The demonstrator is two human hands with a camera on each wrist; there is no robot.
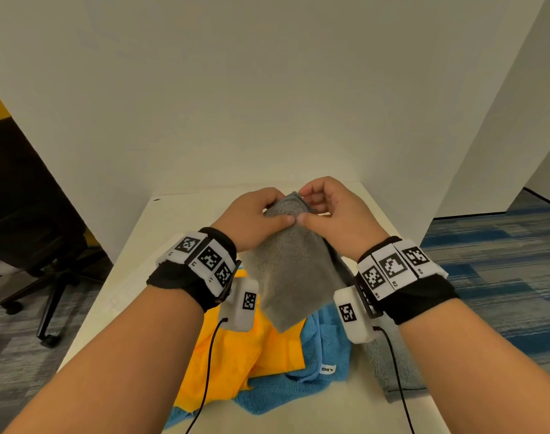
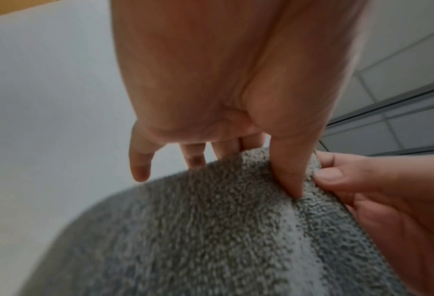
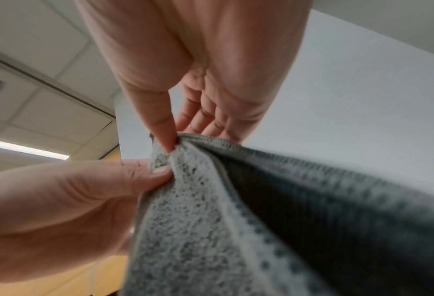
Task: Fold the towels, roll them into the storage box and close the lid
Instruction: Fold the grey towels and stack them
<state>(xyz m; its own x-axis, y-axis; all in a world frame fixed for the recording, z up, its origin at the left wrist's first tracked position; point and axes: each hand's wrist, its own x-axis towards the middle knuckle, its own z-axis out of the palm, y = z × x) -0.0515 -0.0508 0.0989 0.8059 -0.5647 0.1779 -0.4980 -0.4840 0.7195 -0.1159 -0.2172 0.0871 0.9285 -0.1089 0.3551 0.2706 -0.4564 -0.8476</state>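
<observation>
A grey towel [image 1: 294,264] hangs lifted above the white table [image 1: 161,233], held at its top edge by both hands. My left hand [image 1: 261,214] pinches the towel [image 2: 210,230] between thumb and fingers at the left of that edge. My right hand [image 1: 324,208] pinches the same edge [image 3: 200,144] right beside it, thumbs almost touching. Under the hanging cloth lie a yellow towel [image 1: 236,361], a blue towel [image 1: 317,361] and another grey towel [image 1: 392,368]. No storage box shows in any view.
White partition walls [image 1: 267,104] close the table at the back and both sides. A black office chair [image 1: 32,220] stands on the floor to the left. Blue patterned carpet [image 1: 499,264] lies to the right. Cables run from both wrist cameras towards me.
</observation>
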